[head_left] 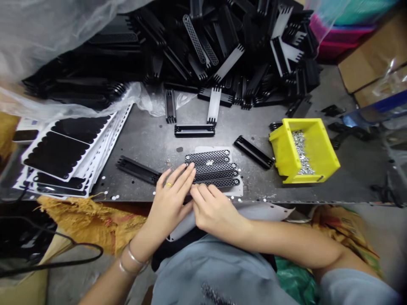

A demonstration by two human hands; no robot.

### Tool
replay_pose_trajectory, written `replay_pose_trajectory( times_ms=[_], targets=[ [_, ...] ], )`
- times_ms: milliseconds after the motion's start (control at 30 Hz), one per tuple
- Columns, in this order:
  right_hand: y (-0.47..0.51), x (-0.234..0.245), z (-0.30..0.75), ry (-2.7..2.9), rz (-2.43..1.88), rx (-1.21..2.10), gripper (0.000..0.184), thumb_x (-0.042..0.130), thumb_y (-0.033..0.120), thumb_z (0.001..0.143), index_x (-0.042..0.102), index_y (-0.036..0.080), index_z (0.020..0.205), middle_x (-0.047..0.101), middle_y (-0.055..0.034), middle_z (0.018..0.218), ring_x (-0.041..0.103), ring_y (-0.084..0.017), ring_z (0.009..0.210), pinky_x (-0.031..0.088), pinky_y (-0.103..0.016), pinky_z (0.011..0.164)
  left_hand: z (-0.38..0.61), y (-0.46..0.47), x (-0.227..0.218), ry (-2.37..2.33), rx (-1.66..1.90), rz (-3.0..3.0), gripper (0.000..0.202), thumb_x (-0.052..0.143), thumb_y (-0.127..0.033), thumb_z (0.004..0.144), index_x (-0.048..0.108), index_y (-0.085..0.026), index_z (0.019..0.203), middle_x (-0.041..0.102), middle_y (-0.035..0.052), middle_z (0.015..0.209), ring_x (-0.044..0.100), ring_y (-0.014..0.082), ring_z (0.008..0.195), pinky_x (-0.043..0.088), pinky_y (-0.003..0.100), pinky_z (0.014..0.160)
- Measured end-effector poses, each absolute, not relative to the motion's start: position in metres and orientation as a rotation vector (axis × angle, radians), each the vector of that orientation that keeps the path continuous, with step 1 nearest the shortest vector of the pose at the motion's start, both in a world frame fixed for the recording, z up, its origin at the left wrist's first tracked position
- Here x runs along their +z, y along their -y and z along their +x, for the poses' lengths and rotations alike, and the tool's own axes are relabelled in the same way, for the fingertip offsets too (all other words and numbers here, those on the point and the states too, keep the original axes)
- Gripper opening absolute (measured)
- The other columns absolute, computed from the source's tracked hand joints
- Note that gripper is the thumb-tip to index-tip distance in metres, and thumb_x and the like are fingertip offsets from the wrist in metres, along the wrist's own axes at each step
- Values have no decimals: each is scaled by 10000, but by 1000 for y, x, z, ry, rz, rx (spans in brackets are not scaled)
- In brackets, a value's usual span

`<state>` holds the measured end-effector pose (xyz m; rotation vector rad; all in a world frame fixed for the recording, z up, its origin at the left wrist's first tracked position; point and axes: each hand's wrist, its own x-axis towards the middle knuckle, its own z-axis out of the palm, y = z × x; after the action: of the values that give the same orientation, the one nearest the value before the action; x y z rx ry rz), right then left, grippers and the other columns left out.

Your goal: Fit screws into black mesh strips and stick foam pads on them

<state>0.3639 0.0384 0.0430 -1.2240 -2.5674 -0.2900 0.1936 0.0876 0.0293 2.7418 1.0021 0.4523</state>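
Several black strips with a mesh pattern (216, 168) lie side by side at the table's front edge. A small cluster of metal nuts or washers (210, 162) rests on one of them. My left hand (170, 199), with a ring and a bangle, lays its outstretched fingers over the strips' left ends. Beside it, my right hand (216, 212) has its fingers curled and pinched at the lower left end of the strips. Whatever those fingertips hold, if anything, is hidden. A long black channel-shaped piece (138, 169) reaches up to my left hand's fingers.
A yellow bin (324, 154) of small metal parts stands at right. Sticker sheets (57, 154) are stacked at left. Black plastic pieces (222, 51) pile up along the back, near clear plastic film (149, 101). Another black piece (253, 151) lies by the bin.
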Motion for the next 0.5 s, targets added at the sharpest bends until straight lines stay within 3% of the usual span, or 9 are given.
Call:
replay_pose_trajectory(
  times_ms=[133, 333, 500],
  targets=[
    [-53, 34, 385, 2583, -1004, -239, 313, 479, 72, 1009, 703, 124, 798, 681, -108, 860, 565, -210, 780, 436, -360, 661, 185, -99, 18, -951, 541, 2749, 581, 588, -363, 1029, 454, -188, 1566, 589, 126, 1533, 515, 310, 1448, 307, 501, 1200],
    [-56, 28, 407, 2678, -855, -204, 280, 462, 73, 1015, 734, 67, 947, 695, -170, 1099, 610, -215, 911, 531, -358, 726, 174, -121, 25, -828, 549, 2875, 621, 713, -391, 965, 507, -260, 1536, 651, 86, 1472, 571, 300, 1405, 335, 502, 1204],
    [-55, 38, 398, 2811, -823, -202, 247, 476, 58, 977, 720, 29, 996, 694, -183, 1044, 643, -217, 838, 575, -374, 715, 178, -118, 26, -825, 593, 2988, 581, 687, -365, 983, 520, -280, 1532, 687, 65, 1426, 626, 279, 1350, 322, 480, 1227]
  ],
)
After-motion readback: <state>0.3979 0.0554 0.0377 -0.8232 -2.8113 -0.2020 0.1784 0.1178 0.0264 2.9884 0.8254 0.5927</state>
